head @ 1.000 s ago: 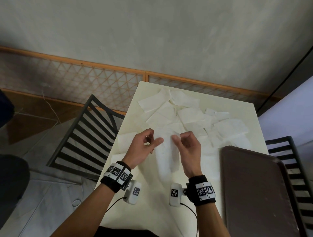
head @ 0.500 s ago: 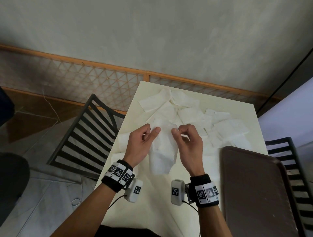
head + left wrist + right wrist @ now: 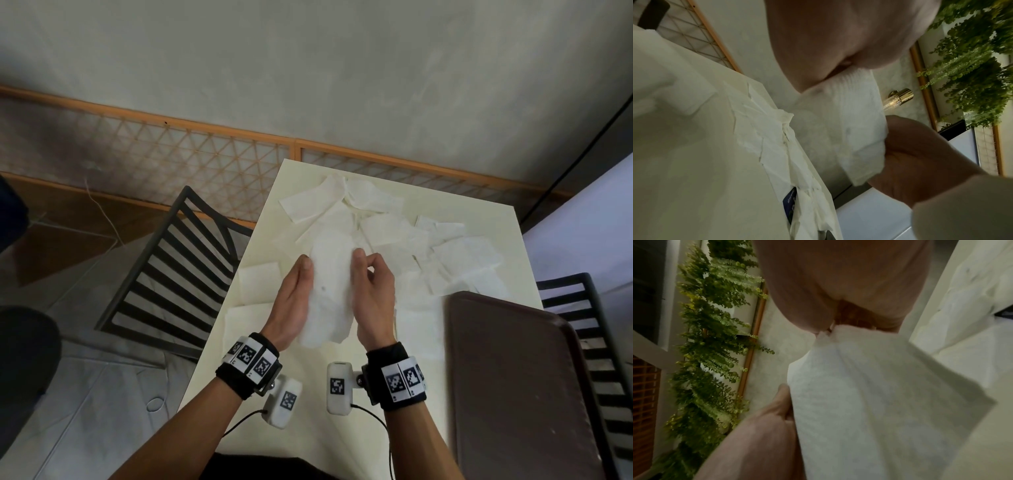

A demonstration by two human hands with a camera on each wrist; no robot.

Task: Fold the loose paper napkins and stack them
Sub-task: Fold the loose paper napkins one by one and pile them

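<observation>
From the head view, both hands hold one white napkin (image 3: 329, 291) upright between them above the cream desk (image 3: 507, 222). The left hand (image 3: 294, 301) lies flat along its left edge, fingers straight; the right hand (image 3: 371, 294) pinches the right edge, fingers curled. Loose napkins (image 3: 376, 222) lie scattered on the desk beyond, and a dark brown tray (image 3: 513, 394) sits at the right.

The left wrist view shows the right hand's grip closed on the napkin's edge (image 3: 849, 129).

The right wrist view shows the napkin (image 3: 869, 402) hanging from pinched fingertips (image 3: 818, 318).
</observation>
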